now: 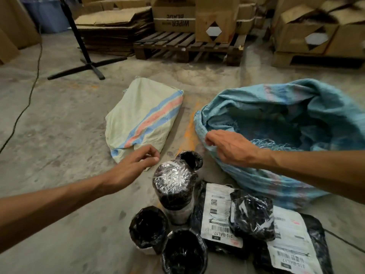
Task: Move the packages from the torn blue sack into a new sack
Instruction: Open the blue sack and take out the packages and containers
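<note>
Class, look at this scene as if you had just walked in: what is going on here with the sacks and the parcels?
A person is kneeling or bending over a concrete floor. The right hand rests on the rim of the torn blue sack, fingers curled at the edge. The left hand reaches toward the folded white striped sack, which lies flat and unopened. Several black wrapped packages stand or lie on the floor between them, some bearing shipping labels.

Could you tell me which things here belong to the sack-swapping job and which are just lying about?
Belongs to the job:
- torn blue sack, its rim held by the right hand
- new white striped sack, folded flat on the floor, left hand near it
- black-wrapped packages

Just lying about:
- wooden pallet
- cardboard boxes
- flattened cardboard stack
- black stand
- cable
</note>
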### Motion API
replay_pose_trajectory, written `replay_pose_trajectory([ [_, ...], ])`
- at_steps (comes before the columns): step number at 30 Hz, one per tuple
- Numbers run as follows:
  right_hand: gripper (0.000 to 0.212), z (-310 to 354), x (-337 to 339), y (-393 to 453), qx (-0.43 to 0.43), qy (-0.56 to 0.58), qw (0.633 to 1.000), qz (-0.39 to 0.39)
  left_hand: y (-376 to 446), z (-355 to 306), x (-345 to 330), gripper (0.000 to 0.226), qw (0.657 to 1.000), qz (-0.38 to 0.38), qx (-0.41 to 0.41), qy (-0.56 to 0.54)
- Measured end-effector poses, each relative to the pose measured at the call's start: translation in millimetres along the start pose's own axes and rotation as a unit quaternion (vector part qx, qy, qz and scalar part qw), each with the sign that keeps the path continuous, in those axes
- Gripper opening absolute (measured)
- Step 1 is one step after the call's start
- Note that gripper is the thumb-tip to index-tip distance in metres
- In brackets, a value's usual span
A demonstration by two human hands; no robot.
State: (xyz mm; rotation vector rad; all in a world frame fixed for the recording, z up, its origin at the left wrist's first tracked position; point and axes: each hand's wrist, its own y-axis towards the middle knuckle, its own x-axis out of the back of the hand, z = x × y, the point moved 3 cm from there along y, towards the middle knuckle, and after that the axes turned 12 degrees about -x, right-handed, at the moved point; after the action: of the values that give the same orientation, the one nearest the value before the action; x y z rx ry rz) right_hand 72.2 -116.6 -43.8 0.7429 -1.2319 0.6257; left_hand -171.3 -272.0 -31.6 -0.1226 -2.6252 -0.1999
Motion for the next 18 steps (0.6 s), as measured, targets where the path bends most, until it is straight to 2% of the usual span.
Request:
replay_pose_trajectory([
  [4, 0.011, -58, 28, -12, -0.145, -0.006, 0.987, -0.065, 62, -49, -8, 0.022, 0.985, -0.015, -0.129, 0.118],
  [5, 0.010, -73, 30, -15, -0.182, -0.008, 0.981, -0.065, 75, -61, -12, 0.020, 0.977, -0.002, -0.160, 0.144],
  [7, 0.013, -107, 35, -26, -0.249, -0.021, 0.968, -0.033, 109, -82, -32, 0.019, 0.951, 0.075, -0.219, 0.205],
  [9, 0.023, -138, 31, -39, -0.289, -0.055, 0.953, 0.068, 144, -91, -60, 0.024, 0.917, 0.191, -0.226, 0.268],
  [11, 0.032, -161, 23, -55, -0.299, -0.079, 0.929, 0.202, 182, -89, -96, 0.037, 0.884, 0.274, -0.196, 0.325],
  [13, 0.035, -178, 17, -70, -0.301, -0.047, 0.903, 0.302, 220, -82, -135, 0.044, 0.855, 0.319, -0.167, 0.374],
  [15, 0.035, -202, 12, -82, -0.327, -0.009, 0.870, 0.369, 254, -72, -174, 0.046, 0.837, 0.342, -0.148, 0.401],
  [18, 0.032, -228, 11, -90, -0.354, -0.039, 0.821, 0.446, 276, -57, -214, 0.042, 0.825, 0.386, -0.110, 0.398],
])
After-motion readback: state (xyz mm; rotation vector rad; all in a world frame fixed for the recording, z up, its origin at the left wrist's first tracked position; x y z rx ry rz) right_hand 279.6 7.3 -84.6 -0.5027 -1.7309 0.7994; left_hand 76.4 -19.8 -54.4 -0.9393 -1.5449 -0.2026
